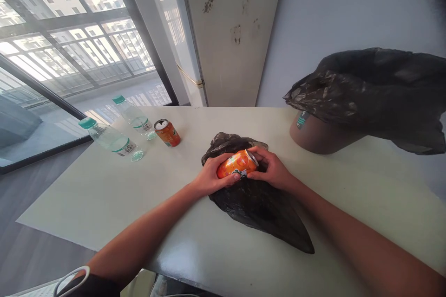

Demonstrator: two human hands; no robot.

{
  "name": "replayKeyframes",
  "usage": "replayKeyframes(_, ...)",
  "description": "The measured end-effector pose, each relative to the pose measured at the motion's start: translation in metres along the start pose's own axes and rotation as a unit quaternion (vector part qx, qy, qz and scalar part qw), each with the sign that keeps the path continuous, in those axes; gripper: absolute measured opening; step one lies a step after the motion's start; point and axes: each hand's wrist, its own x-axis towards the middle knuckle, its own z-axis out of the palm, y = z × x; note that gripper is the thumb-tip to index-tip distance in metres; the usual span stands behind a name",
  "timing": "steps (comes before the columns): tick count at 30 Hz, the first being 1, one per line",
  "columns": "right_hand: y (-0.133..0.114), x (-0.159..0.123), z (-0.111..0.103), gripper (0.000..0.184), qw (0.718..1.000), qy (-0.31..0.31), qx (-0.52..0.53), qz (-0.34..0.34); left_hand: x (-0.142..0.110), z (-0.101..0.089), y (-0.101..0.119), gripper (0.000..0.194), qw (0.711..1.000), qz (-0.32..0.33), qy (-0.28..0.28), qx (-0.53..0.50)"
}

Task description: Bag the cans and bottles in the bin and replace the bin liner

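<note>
An orange drink can (237, 163) lies tilted on its side between my two hands, above a black plastic bag (265, 213) spread on the white table. My left hand (213, 174) is closed around the can's left end, its thumb along the near side. At the other end, the fingers of my right hand (273, 169) grip near the can's top rim. Part of the bag bunches up behind the can. To the left, a second orange can (167, 133) stands upright, its top dark around the opening.
Two clear bottles with green caps, a nearer bottle (109, 139) and a farther bottle (134, 118), are at the table's left. A brown bin (318, 137) lined with a black bag (376, 93) is on the right. The white table (139, 204) meets a wall behind.
</note>
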Motion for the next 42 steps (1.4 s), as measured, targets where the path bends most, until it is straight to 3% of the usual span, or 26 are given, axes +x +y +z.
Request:
replayKeyframes(3, 0.0, -0.001, 0.0, 0.059, 1.0, -0.004, -0.03, -0.009, 0.0, 0.001, 0.002, 0.061, 0.998, -0.023, -0.021, -0.048)
replayKeyframes(11, 0.002, -0.001, -0.002, 0.062, 0.999, -0.012, -0.033, -0.016, 0.002, -0.001, 0.007, 0.058, 0.999, 0.014, 0.002, 0.03)
replayKeyframes(16, -0.004, -0.001, 0.001, 0.073, 1.0, -0.027, 0.002, -0.014, 0.002, -0.002, 0.005, 0.057, 1.0, 0.001, 0.001, 0.007)
replayKeyframes(22, -0.003, 0.0, 0.002, 0.068, 1.0, -0.016, -0.002, -0.012, 0.002, -0.001, -0.002, 0.06, 0.999, -0.024, -0.007, -0.033)
replayKeyframes(34, -0.005, -0.001, 0.002, 0.066, 0.999, -0.025, -0.018, -0.032, 0.002, -0.002, 0.003, 0.057, 1.0, -0.003, -0.007, -0.009)
replayKeyframes(39, -0.004, -0.003, 0.003, 0.089, 0.985, 0.013, -0.127, -0.119, 0.001, -0.002, 0.008, 0.053, 0.998, -0.029, -0.029, -0.048)
replayKeyframes(42, -0.005, -0.003, 0.002, 0.081, 0.963, 0.011, -0.19, -0.189, 0.0, -0.002, 0.009, 0.052, 0.996, -0.042, -0.055, -0.048)
